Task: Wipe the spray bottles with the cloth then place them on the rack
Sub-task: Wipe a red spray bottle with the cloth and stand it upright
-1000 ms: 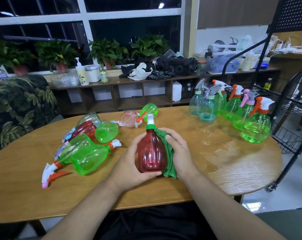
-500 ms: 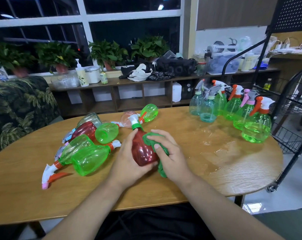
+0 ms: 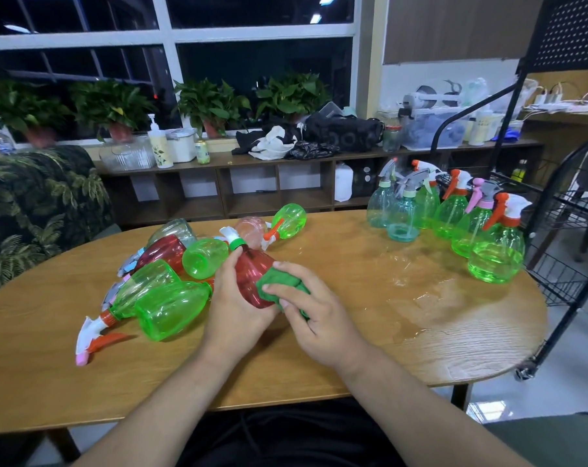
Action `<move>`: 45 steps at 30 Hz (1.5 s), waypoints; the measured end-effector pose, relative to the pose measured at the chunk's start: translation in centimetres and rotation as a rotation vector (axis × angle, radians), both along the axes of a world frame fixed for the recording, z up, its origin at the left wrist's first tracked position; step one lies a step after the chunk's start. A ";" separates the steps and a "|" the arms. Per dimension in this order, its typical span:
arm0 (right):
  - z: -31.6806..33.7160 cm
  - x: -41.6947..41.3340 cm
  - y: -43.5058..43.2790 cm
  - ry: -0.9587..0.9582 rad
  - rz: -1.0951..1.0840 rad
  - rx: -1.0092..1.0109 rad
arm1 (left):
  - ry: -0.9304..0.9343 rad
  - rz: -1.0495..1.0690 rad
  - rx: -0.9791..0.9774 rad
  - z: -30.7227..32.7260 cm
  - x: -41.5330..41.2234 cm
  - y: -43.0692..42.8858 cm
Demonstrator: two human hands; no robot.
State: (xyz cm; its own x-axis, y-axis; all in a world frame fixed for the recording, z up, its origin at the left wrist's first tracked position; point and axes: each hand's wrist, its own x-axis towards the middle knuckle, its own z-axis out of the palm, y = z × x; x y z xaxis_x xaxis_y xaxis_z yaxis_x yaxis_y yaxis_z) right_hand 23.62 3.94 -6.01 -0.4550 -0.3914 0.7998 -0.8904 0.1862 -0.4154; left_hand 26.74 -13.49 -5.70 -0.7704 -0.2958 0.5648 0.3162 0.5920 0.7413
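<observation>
My left hand point(image 3: 233, 305) grips a red spray bottle point(image 3: 252, 274) with a green collar and white nozzle, tilted with its top leaning away to the left, over the wooden table point(image 3: 353, 358). My right hand point(image 3: 314, 318) holds a bunched green cloth point(image 3: 279, 286) pressed against the bottle's right side. A heap of green, red and pink spray bottles point(image 3: 171, 291) lies on its side just left of my hands. Several upright green and teal spray bottles point(image 3: 454, 217) stand at the table's far right. The black wire rack point(image 3: 569, 230) stands beyond the right edge.
A wet patch point(image 3: 420, 298) shines on the table right of my hands. A low wooden shelf point(image 3: 252, 183) with bags, containers and potted plants runs along the window behind. A leaf-patterned chair point(image 3: 33, 210) sits at the left.
The red bottle has gone from upright to tilted with its nozzle leaning left and away. My right hand with the cloth has moved from the bottle's side onto its front.
</observation>
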 end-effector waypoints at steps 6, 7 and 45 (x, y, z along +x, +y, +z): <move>0.4 0.2 0.4 -0.154 -0.026 -0.118 | 0.019 -0.100 -0.212 0.1 0.6 0.0; 0.5 0.1 0.6 -0.180 -0.032 -0.139 | 0.027 -0.123 -0.247 0.1 0.6 0.0; 0.1 0.4 -0.2 -0.164 0.072 -0.034 | 0.027 -0.003 0.050 -0.4 -0.4 -0.9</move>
State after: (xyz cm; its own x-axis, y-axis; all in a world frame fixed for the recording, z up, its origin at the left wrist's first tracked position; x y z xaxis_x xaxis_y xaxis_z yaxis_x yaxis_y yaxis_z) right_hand 23.99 3.78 -5.95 -0.5524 -0.4015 0.7305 -0.8206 0.1082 -0.5611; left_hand 26.32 -14.37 -6.08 -0.7559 -0.3221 0.5700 0.3379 0.5538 0.7610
